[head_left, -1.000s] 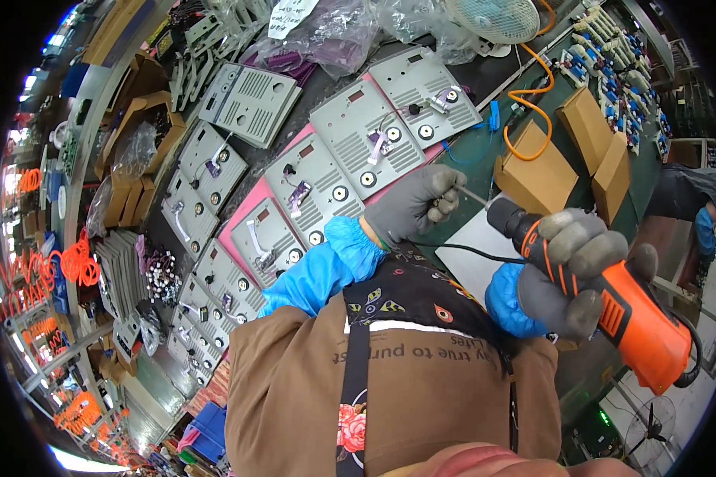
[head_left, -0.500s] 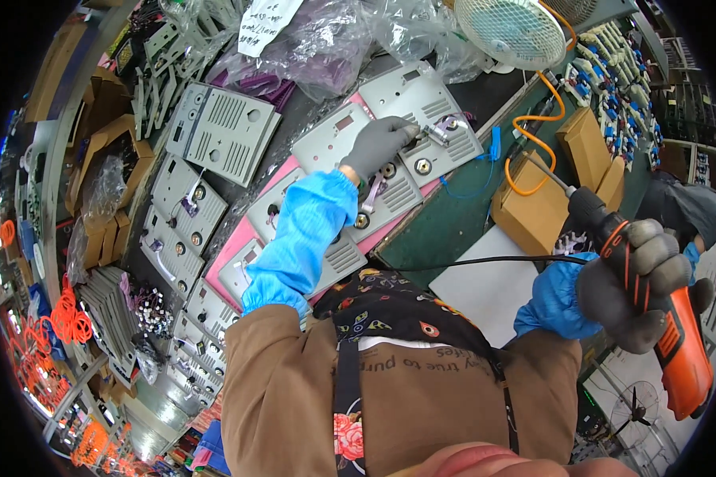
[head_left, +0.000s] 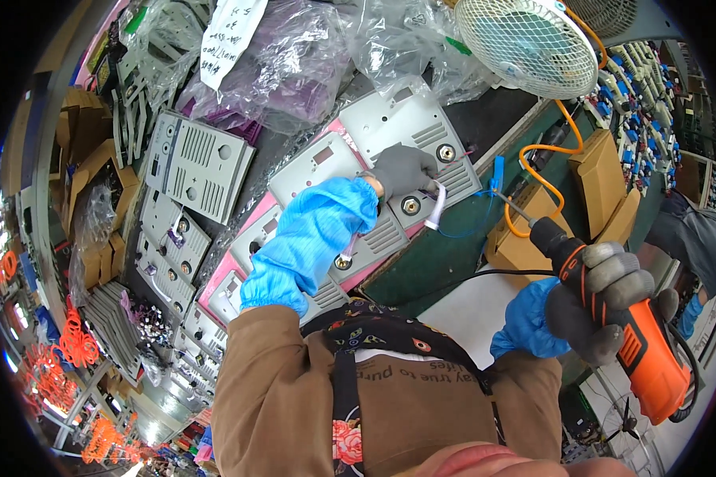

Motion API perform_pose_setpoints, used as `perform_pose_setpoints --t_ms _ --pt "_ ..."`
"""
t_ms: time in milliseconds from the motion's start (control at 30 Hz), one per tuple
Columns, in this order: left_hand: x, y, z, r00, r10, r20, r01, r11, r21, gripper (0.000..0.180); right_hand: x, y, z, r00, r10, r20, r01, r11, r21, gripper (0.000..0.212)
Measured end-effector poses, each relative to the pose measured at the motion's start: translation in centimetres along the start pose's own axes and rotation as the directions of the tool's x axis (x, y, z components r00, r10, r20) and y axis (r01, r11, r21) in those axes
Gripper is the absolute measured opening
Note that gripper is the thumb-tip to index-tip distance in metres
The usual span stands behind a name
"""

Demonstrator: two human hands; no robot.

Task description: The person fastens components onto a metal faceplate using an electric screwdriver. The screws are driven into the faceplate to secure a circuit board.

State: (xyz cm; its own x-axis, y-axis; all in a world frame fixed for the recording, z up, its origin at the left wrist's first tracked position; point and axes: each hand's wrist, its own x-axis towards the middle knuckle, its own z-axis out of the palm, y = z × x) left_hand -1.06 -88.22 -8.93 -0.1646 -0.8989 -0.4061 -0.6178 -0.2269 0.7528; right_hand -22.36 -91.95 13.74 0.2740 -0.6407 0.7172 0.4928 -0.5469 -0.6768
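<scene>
Left hand [head_left: 406,168] curled at a gray panel [head_left: 390,111], right hand [head_left: 605,294] gripping an orange screwdriver [head_left: 652,362]

The panel lies by the left edge of the green table [head_left: 410,278]. A white ribbon [head_left: 436,208] hangs beneath the left hand's bent fingers; whether they grip it, I cannot tell. The screwdriver's bit points over a brown carton [head_left: 513,250] near the table's right edge, its inside hidden. Beyond the panel, clear plastic bags [head_left: 294,48] hold purple parts [head_left: 245,131]. Far left, 1 open cardboard box [head_left: 95,163] has clear plastic film [head_left: 95,215] at its mouth.
</scene>
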Motion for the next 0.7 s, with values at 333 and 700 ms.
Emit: perform_pose_setpoints --t_ms 333,700 --pt "8.6 -1.0 -7.4 0.993 0.096 0.068 -0.100 0.993 0.062 0.035 -2.1 1.3 -2.1 0.988 0.031 -0.154 -0.035 0.999 -0.021 0.068" --pt "13.5 0.8 -14.3 0.846 0.176 -0.504 0.036 0.923 0.384 0.046 -3.6 2.4 -1.9 0.933 0.169 -0.317 -0.200 0.977 -0.070 0.070"
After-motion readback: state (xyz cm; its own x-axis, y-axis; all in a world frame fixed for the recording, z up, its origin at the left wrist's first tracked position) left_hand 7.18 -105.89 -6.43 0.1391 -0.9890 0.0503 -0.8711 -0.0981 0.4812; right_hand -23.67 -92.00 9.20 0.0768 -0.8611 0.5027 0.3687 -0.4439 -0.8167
